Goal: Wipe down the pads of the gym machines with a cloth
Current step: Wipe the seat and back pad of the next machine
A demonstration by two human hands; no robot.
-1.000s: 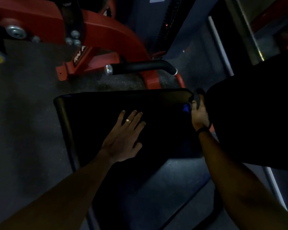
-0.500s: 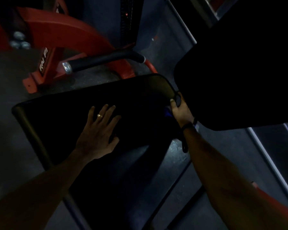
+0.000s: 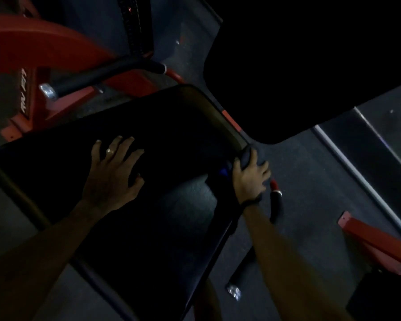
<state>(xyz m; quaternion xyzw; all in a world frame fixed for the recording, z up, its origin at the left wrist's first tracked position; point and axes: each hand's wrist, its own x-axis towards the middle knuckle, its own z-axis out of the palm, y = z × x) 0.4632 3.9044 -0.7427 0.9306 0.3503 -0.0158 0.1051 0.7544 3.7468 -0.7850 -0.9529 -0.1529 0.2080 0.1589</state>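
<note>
From where I sit, the main change over the last second is in my right hand (image 3: 250, 176): it has slid along the near-right edge of the seat pad (image 3: 162, 126), away from the back pad (image 3: 310, 66) and down toward the corner, with the cloth (image 3: 244, 156) bunched under the fingers. That grip is closed on the cloth, a dark wad with a bit of blue showing just inboard of it. I judge this as an edge pass on the seat, so the rim on that side is being covered while most of the top face may remain to do; I can't tell from the dim light what is already wiped.

My left hand (image 3: 114, 172) has stayed flat on the pad, fingers spread and straight, holding nothing, well inboard of the cloth hand and bracing the seat.

The pad surface looks like smooth black vinyl, with a faint sheen below the left hand. Beyond the left hand sits the red frame (image 3: 44, 52) and a black handle (image 3: 102, 75); just outboard of the cloth hand is another black grip bar (image 3: 277, 207), over a dark speckled floor (image 3: 310, 181).
</note>
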